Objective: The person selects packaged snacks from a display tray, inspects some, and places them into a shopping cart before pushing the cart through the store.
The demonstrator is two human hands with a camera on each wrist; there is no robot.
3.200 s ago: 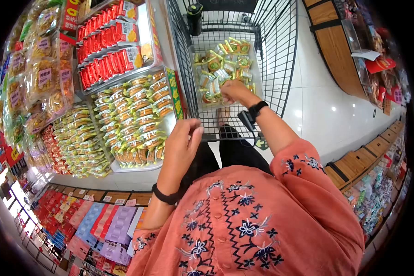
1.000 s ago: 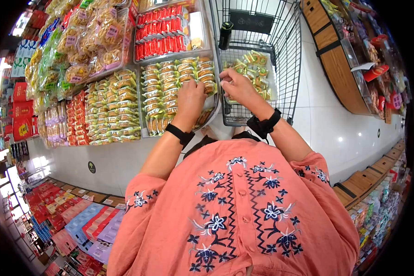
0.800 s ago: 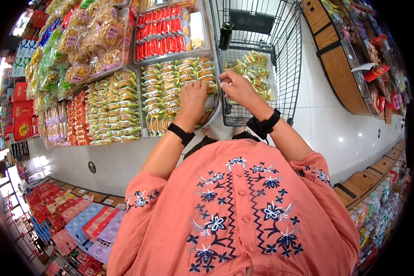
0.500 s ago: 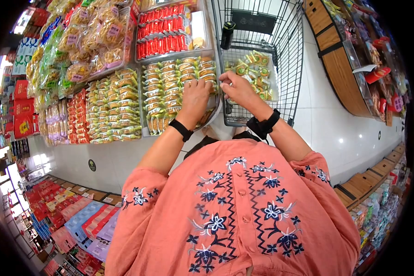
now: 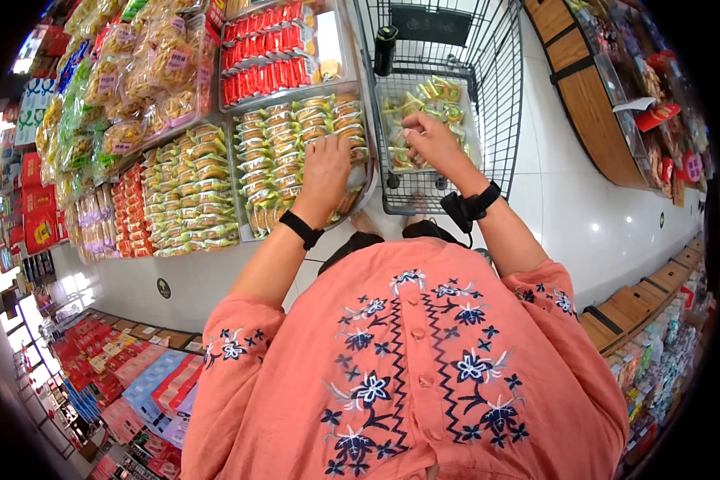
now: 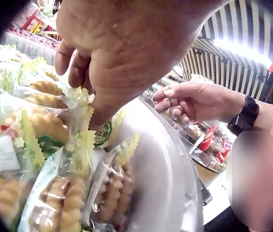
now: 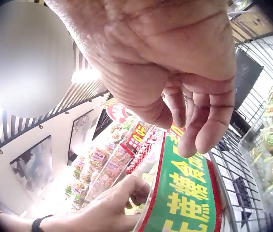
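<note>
Over the right part of a tray of wrapped pastries [image 5: 284,152], my left hand [image 5: 325,172] bends its fingers down among the packets. In the left wrist view, the thumb of my left hand [image 6: 126,53] touches a clear wrapper by the pastries [image 6: 56,200]; some fingertips are hidden, so a grip cannot be confirmed. My right hand [image 5: 440,146] hovers above the shopping cart's near-left part, in front of green-and-yellow packets [image 5: 440,90]. The right wrist view has my right hand [image 7: 175,72] loosely bent, holding nothing, beside the tray's green sign [image 7: 180,193].
Red packets [image 5: 268,80] fill the tray behind, and bagged snacks [image 5: 168,68] are heaped at the left. A black bottle [image 5: 385,50] stands in the cart [image 5: 500,120]. Wooden shelving [image 5: 596,120] lies across the aisle at the right.
Since half a second ago my right hand has moved right, farther over the cart; my left stays at the packets. In the oldest frame my right hand was at the cart's packets, my left beside the tray.
</note>
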